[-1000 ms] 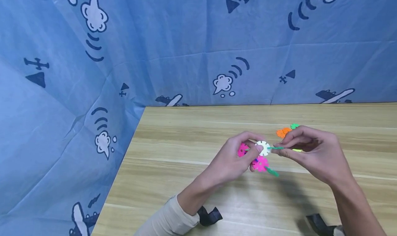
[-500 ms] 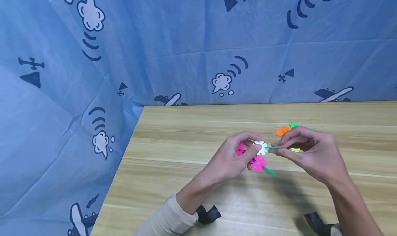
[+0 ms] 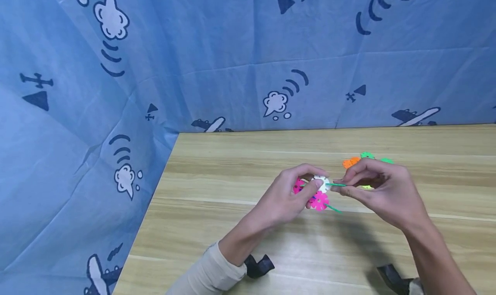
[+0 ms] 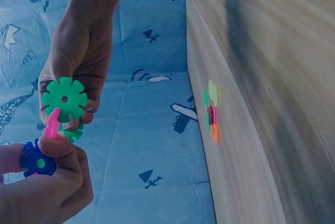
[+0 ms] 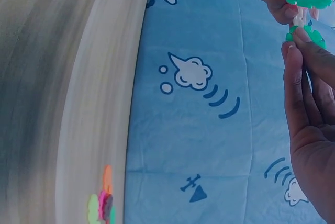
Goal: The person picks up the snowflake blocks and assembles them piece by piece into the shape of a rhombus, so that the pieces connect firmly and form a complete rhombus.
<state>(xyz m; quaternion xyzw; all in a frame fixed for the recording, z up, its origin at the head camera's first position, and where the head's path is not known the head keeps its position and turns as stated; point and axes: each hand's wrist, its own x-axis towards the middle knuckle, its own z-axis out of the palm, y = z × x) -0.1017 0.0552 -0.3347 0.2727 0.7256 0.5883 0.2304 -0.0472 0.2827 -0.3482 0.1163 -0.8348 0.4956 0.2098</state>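
In the head view my left hand grips a cluster of interlocking plastic discs. A white disc sits under its thumb, with a pink disc below. A blue disc shows between its fingers in the left wrist view. From the pink disc sticks out one green disc, seen edge-on from the head. My right hand pinches another green disc between thumb and fingertips, its edge meeting the white disc's rim. The fingers hide part of the cluster.
Behind the right hand, loose discs lie on the wooden table: orange, green and yellow-green, the last partly hidden by that hand. A blue printed cloth hangs along the table's back and left edges.
Both hands and the cluster have shifted slightly left, the right hand drawing a little closer to the left. The lower green disc has turned to a thinner, edge-on view.
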